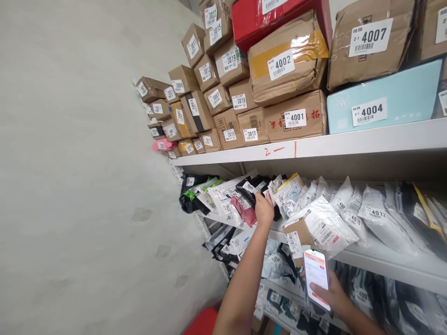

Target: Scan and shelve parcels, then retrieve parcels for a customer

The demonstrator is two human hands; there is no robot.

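My left hand [264,210] reaches in among mailing bags on the middle shelf, its fingers closed at the edge of a parcel bag [257,183] in black plastic. Its fingertips are partly hidden between the bags. Just left of it lies a pink bag [246,213]. In my right hand [333,293] is a smartphone [316,278] with its screen lit, the thumb lying over the screen. Directly behind the phone's top edge are a white mailing bag [328,223] and a small brown parcel [296,230]; whether the same hand grips them is hidden.
Numbered cardboard boxes [296,116] fill the upper shelf [223,155], with a light blue box [384,100] at right. More white mailing bags [375,209] stand along the middle shelf. Bagged parcels [277,263] lie on lower shelves. A grey wall [87,186] rises at left; something red [202,322] shows below.
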